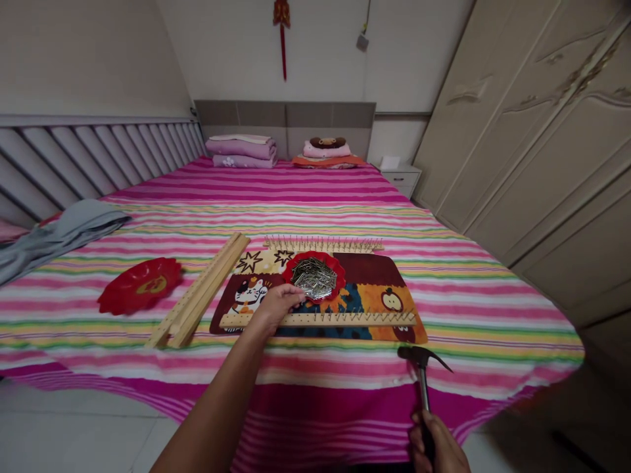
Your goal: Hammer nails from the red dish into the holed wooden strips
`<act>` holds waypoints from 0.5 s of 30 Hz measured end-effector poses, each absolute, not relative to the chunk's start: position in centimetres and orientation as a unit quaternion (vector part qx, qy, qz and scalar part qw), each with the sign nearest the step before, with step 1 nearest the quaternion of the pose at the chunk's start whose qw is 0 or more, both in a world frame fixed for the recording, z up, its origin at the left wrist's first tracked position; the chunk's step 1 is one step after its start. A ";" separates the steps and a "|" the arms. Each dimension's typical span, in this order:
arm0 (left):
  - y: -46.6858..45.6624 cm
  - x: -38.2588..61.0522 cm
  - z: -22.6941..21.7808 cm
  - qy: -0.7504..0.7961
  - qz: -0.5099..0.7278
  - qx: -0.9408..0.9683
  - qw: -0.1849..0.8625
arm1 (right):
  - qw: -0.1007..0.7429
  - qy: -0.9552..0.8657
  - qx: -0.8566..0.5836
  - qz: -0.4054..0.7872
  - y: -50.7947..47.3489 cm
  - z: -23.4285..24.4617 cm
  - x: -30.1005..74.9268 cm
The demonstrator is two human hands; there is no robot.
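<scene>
My left hand (282,303) is at the lower left rim of a red scalloped dish (341,276), its thumb and fingers drawn together. Loose metal nails (315,277) fill that dish; whether a nail is between my fingertips is too small to tell. Just below lies a pale wooden strip (296,320), with nails standing along its right part and bare holes at its left. My right hand (438,443) is wrapped around the dark handle of a claw hammer (422,374), whose head is up near the bed's front edge. A patterned mat (365,263) lies under dish and strip.
Behind the mat is another wooden strip (323,246) full of upright nails. Several bare wooden strips (204,289) lie stacked at the left, beside a red dish (142,286). Grey cloth (83,223) rests farther left on the striped bedsheet (419,230). A wardrobe (542,131) stands right.
</scene>
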State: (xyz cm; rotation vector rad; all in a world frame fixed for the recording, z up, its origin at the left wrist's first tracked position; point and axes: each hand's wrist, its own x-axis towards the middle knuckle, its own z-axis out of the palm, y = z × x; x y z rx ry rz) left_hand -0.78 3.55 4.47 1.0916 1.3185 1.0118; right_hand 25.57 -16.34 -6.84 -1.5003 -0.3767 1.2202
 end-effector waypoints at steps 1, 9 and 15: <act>3.3 -0.9 4.3 0.554 0.430 0.446 0.556 | 0.553 -0.160 -0.633 0.518 -16.3 -6.9 25.6; 1.9 -1.8 3.1 0.532 0.437 0.377 0.619 | 0.561 -0.160 -0.632 0.511 -16.3 -6.6 25.5; 1.4 -1.8 2.5 0.532 0.435 0.375 0.622 | 0.563 -0.163 -0.630 0.510 -16.3 -6.0 25.3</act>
